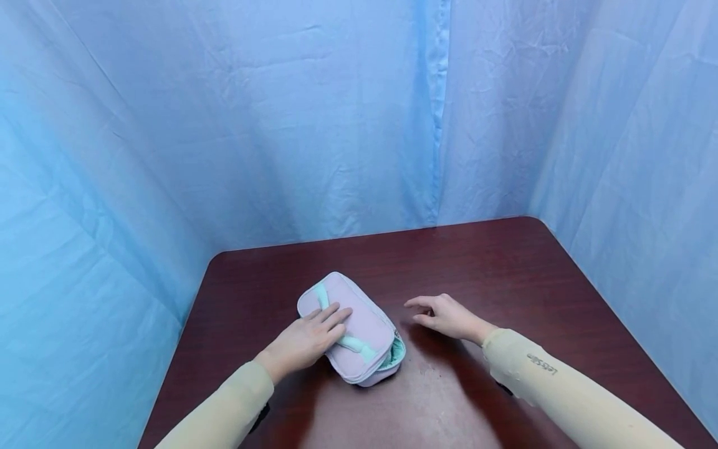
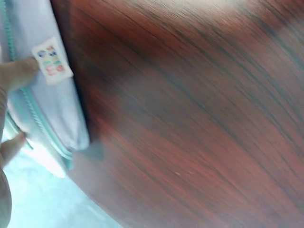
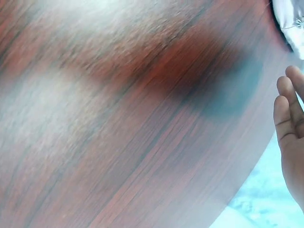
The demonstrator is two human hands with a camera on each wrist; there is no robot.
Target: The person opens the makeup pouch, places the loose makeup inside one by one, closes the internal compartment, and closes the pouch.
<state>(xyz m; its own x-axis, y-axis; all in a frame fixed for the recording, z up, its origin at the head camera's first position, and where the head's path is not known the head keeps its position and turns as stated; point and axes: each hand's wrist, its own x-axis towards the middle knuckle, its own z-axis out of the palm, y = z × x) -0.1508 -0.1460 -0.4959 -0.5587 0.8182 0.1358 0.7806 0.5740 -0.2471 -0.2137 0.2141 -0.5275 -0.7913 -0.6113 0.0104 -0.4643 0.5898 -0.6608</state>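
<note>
Lilac pouch [image 1: 359, 330] under left grip [image 1: 305, 340]

Dark wood table [image 1: 505, 268], creased blue curtains [image 1: 280, 125] behind.

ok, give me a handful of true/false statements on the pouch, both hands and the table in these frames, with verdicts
1. The left hand rests on top of the lilac pouch. True.
2. The right hand grips the pouch. False: it hovers beside the pouch, fingers relaxed, holding nothing.
3. The pouch has a mint green strap across its top. True.
4. The pouch stands upright on one end. False: it lies flat on the dark wooden table.
5. A small white tag with coloured marks is sewn to the pouch. True, per the left wrist view.
6. A red curtain surrounds the table. False: the backdrop is blue.
</note>
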